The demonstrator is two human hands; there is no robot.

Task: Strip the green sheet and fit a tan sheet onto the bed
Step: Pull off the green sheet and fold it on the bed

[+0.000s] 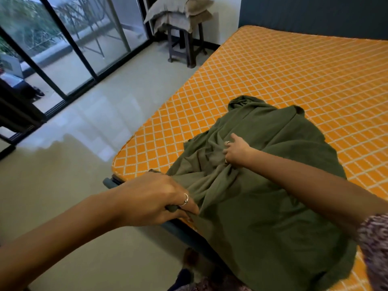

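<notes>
With both hands gripping the green sheet (262, 185), the left hand (159, 198) at the near edge of the mattress (294, 80) and the right hand (236, 152) further in, it is better to gather the sheet toward that edge before lifting it.

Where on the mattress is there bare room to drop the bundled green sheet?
Bare mattress runs from the green sheet up to the dark headboard wall, and along the left edge toward the stool. The near corner is crowded: left hand and right hand both grip the sheet there.
</notes>
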